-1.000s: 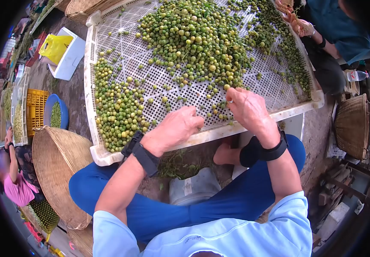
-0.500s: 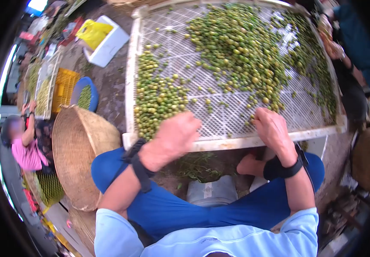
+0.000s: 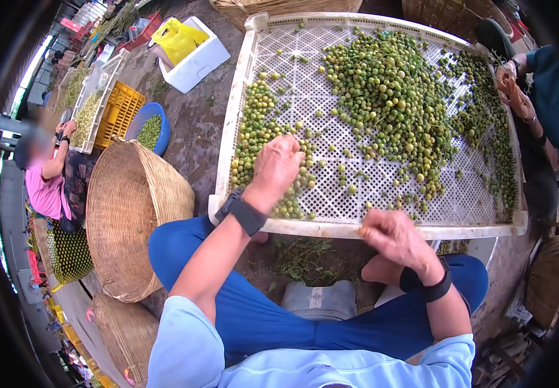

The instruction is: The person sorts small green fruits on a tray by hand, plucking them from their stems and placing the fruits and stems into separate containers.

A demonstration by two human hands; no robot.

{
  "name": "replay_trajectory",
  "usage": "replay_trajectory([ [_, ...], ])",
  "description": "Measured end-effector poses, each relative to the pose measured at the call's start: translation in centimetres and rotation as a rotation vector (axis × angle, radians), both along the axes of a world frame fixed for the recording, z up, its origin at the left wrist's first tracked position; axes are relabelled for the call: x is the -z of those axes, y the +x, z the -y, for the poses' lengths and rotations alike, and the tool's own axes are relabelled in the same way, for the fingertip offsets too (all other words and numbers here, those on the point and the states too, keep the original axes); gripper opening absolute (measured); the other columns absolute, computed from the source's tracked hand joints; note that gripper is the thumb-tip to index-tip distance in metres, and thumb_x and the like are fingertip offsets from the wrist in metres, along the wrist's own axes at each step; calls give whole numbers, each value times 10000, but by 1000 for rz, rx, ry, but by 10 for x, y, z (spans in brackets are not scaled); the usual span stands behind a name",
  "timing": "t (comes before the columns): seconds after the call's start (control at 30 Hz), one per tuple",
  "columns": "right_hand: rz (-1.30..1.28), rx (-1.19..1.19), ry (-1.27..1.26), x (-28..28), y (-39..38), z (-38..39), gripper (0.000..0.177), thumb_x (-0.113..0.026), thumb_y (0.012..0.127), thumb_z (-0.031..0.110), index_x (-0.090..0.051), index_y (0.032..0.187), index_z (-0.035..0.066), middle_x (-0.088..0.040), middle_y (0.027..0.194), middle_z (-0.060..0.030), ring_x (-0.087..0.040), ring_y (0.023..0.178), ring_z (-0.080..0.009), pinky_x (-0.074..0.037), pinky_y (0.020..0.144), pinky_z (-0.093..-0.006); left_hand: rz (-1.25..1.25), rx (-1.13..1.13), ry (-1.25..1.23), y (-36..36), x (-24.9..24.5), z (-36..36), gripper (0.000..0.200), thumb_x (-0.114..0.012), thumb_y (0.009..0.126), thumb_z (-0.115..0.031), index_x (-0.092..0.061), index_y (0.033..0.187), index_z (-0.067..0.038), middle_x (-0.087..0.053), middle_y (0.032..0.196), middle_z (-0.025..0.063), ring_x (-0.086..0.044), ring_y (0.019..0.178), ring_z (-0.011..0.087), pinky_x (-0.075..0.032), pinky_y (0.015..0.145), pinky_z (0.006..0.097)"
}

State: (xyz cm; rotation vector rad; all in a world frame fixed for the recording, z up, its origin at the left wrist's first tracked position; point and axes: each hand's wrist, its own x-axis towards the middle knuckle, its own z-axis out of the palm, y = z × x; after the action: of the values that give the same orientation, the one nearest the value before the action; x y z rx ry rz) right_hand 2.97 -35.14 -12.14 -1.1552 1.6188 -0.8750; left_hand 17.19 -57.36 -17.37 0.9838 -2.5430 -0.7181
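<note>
A white plastic mesh tray (image 3: 369,231) lies in front of me, bearing small round green and yellowish fruits (image 3: 389,97) in a large heap, with a smaller pile (image 3: 257,123) along its left side. My left hand (image 3: 276,167) is over the front of that left pile, its fingers curled closed; whatever they hold is hidden. At the tray's front rim, my right hand (image 3: 396,238) has its fingers bent together, pointing left and down. I cannot make out anything between them. Loose fruits are scattered on the mesh between both hands.
A co-worker's hands (image 3: 515,90) are at the tray's right edge. On my left stand a tall woven basket (image 3: 121,213), a blue basin (image 3: 160,143), a yellow crate (image 3: 124,107) and a white foam box (image 3: 205,64). Another person (image 3: 50,174) sits beyond the basket.
My left hand has moved up and inward over the left pile. My right hand has drawn back from the heap's front to the tray's rim. The view has shifted.
</note>
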Motion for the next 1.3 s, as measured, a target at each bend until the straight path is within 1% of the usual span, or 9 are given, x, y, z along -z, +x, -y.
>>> replay_trajectory([
  [0.23, -191, -468, 23, 36, 48, -20, 138, -541, 797, 181, -547, 797, 43, -597, 668, -166, -600, 673, -356, -488, 614, -428, 201, 1, -126, -12, 14, -2, 134, -658, 732, -153, -577, 790, -63, -555, 803, 134, -596, 735, 328, -478, 638, 440],
  [0.3, -292, -667, 182, 61, 61, -27, 180, -491, 813, 145, -554, 968, 79, -613, 891, -180, -607, 779, -342, -503, 630, -424, 252, 21, -148, -14, 9, -7, 83, -623, 738, -106, -562, 779, -69, -531, 806, 144, -601, 734, 332, -485, 623, 446],
  [0.4, -878, -754, 59, 81, 85, -57, 500, -441, 851, 154, -352, 1343, 177, -349, 1315, -175, -508, 1051, -339, -518, 690, -434, 212, 134, -331, -15, 20, -13, 39, -537, 740, -20, -537, 760, -53, -499, 788, 141, -599, 732, 305, -503, 586, 416],
  [0.53, -594, -854, 281, 91, 84, -55, 466, -409, 871, 172, -367, 1335, 163, -464, 1196, -189, -542, 1007, -312, -489, 710, -443, 234, 116, -279, -19, 19, -17, 69, -521, 724, 13, -517, 775, -33, -491, 810, 141, -583, 748, 307, -502, 599, 422],
  [1.0, -796, -740, -8, 99, 86, -50, 275, -460, 827, 156, -527, 1084, 83, -564, 847, -97, -586, 807, -256, -466, 594, -399, 96, 79, -297, 9, 6, -2, 223, -470, 801, -12, -496, 1022, -15, -571, 828, 144, -588, 784, 297, -510, 626, 394],
  [1.07, -733, -689, -74, 95, 85, -51, 209, -446, 851, 171, -534, 1019, 83, -552, 765, -89, -592, 720, -253, -450, 524, -392, -21, 60, -307, 11, 3, -1, 77, -513, 832, -77, -512, 891, -27, -574, 824, 137, -579, 772, 300, -491, 608, 407],
  [1.17, -616, -529, -235, 105, 88, -41, 107, -473, 827, 167, -512, 872, 78, -560, 695, -99, -601, 599, -275, -453, 468, -404, -138, 24, 191, 5, -34, -21, 137, -632, 764, -59, -501, 732, -31, -538, 597, 119, -553, 540, 257, -427, 520, 349],
  [1.2, -522, -490, -197, 90, 82, -34, 100, -481, 813, 162, -513, 846, 73, -570, 671, -99, -605, 596, -284, -458, 473, -423, -184, 117, 194, 5, -43, -33, 128, -607, 791, -39, -498, 727, -19, -517, 576, 59, -462, 507, 96, -390, 493, 259],
  [1.3, -327, -414, -206, 49, 34, -19, 86, -495, 785, 139, -524, 781, 58, -577, 601, -110, -606, 594, -315, -460, 477, -451, -175, 376, 227, 7, -72, -81, 49, -591, 750, -6, -544, 739, -17, -549, 612, 85, -539, 541, 165, -416, 500, 288],
])
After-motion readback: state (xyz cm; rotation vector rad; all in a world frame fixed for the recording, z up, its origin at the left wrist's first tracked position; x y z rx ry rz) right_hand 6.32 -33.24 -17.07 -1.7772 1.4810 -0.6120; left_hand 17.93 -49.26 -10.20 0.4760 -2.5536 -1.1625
